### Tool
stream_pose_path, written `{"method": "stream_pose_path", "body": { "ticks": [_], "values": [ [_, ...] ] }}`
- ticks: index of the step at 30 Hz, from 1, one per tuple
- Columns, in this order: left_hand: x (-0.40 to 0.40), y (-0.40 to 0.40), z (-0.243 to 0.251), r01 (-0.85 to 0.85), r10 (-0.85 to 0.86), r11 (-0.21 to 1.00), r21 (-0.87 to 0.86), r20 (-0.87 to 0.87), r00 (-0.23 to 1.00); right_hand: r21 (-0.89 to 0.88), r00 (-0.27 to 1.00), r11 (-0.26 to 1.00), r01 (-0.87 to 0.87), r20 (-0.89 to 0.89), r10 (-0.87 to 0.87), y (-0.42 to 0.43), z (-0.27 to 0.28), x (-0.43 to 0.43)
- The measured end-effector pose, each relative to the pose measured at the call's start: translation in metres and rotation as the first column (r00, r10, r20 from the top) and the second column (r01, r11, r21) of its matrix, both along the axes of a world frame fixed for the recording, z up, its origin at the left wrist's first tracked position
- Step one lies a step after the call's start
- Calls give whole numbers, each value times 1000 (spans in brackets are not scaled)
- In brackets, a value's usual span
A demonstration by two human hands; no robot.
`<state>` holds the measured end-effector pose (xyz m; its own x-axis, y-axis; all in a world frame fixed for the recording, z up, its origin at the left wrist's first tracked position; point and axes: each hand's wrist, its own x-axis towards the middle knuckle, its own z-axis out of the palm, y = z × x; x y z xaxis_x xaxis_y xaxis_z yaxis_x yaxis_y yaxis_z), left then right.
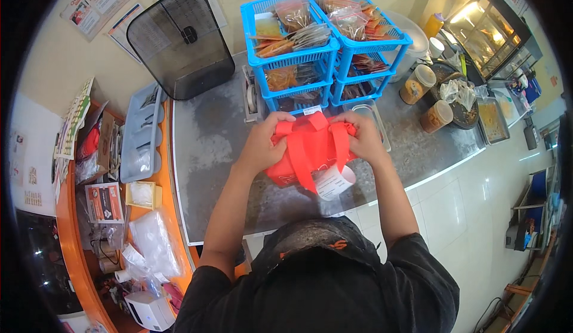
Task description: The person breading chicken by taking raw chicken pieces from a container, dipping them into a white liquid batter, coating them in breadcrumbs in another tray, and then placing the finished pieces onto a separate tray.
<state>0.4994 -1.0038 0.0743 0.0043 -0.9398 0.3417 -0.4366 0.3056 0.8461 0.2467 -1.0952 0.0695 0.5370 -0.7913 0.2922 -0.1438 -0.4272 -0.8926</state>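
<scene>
Both of my hands are on a red fabric carry bag (pixel 309 154) over the grey metal counter (pixel 206 154). My left hand (pixel 266 142) grips the gathered top edge at the bag's left side. On the opposite side, my right hand (pixel 360 138) pinches the bunched fabric near the top. The red straps loop over the front of the bag. A curled paper receipt (pixel 335 183) bearing print hangs at its front. Behind the bag, a small white paper slip (pixel 312 110) shows at its upper edge. What the bag holds is hidden.
Blue stacked plastic baskets (pixel 295 55) with sauce sachets stand behind the bag. A tape dispenser (pixel 251 95) and clear plastic container (pixel 369 111) flank it. Lidded tubs (pixel 417 84) and a lit display warmer (pixel 488 33) sit right. A grey cutlery tray (pixel 142 131) lies left.
</scene>
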Motion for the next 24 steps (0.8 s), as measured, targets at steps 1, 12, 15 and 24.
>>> {"method": "stream_pose_path", "body": {
  "ticks": [1, 12, 15, 24],
  "values": [
    [0, 1, -2, 28, -28, 1000, -4, -25, 999, 6, 1000, 1000, -3, -2, 3, 0, 4, -1],
    [5, 7, 21, 113, -104, 993, -43, 178, 979, -49, 961, 972, -232, -164, 221, -5, 23, -8],
    [4, 7, 21, 106, -98, 991, -77, 101, 990, 124, 969, 961, -247, 3, 248, 2, 36, -6],
    [-16, 4, 31, 231, -183, 973, 7, -587, 789, 499, 936, 826, -262, 341, 90, -6, 64, 10]
  ]
}}
